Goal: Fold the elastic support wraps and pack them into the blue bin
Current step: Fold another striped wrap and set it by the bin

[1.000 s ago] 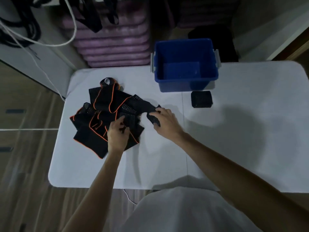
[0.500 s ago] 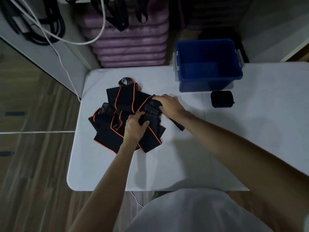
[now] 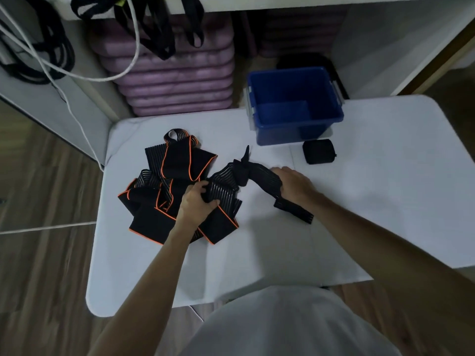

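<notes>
Left of the left hand point(image 3: 198, 201) lies the pile of wraps point(image 3: 164, 191), black with orange edging, heaped on the white counter point(image 3: 385, 191); they look light, soft and stretchy, likely to sag and twist rather than hold a shape, so I judge each is best taken at its two ends and pulled flat before folding. The left hand, forearm reaching up from below, is curled tight around one end of a ribbed black wrap point(image 3: 246, 176), pinning it at the pile's right edge; the wrap runs rightward from that hand, bunched and twisted midway, to the right hand point(image 3: 293, 183), which lies palm down over the other part with fingers bent onto the band, its loose tail trailing below the wrist. Beyond the right hand sits a small folded black wrap point(image 3: 318, 151); just past that the blue bin point(image 3: 295, 134), apparently empty.
</notes>
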